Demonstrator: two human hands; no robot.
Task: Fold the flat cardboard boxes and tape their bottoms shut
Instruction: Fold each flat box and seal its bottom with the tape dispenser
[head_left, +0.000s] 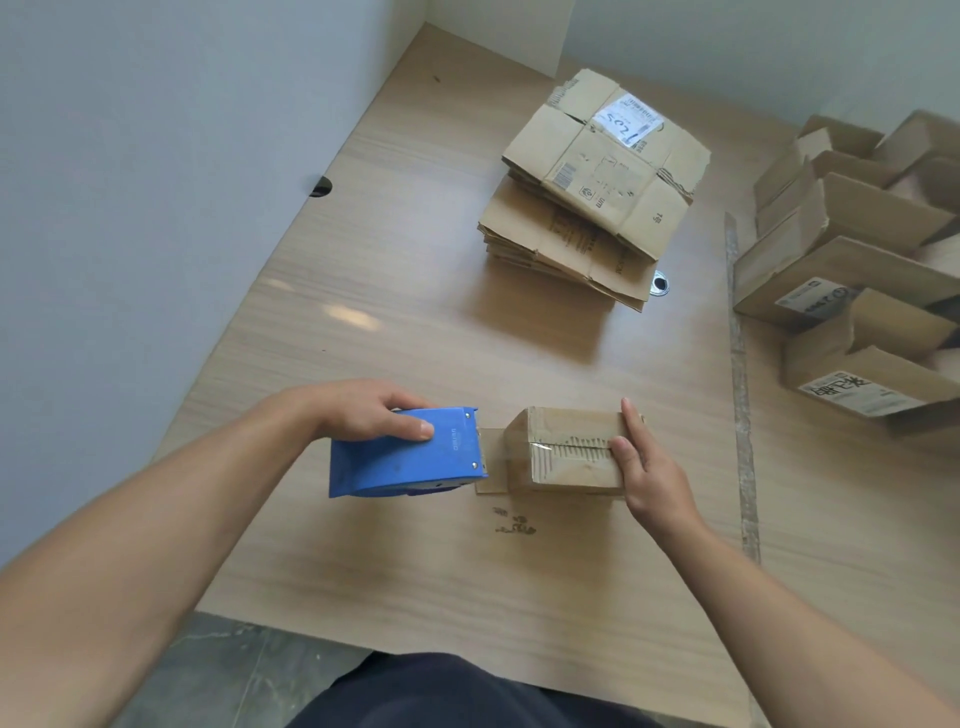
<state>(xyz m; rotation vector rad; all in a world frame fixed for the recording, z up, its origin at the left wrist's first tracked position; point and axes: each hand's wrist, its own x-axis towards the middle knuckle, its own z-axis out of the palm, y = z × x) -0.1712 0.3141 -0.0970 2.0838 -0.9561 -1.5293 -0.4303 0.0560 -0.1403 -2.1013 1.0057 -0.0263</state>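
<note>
Cardboard box (569, 449) sits bottom-up on the counter (415, 312) near its front edge. The right hand (649, 467) has its grip round the box's right end, thumb on the flap seam, and the left hand (363, 410) has its grip closed round a blue tape dispenser (405, 457), whose cutter end is just beside the box's left side. Clear tape seems to lie along the seam, so the taping looks nearly finished, though I cannot tell whether the strip is cut; the next move likely calls for tearing it off and pressing the end down, then taking a flat box from the stack (592, 192) farther back.
</note>
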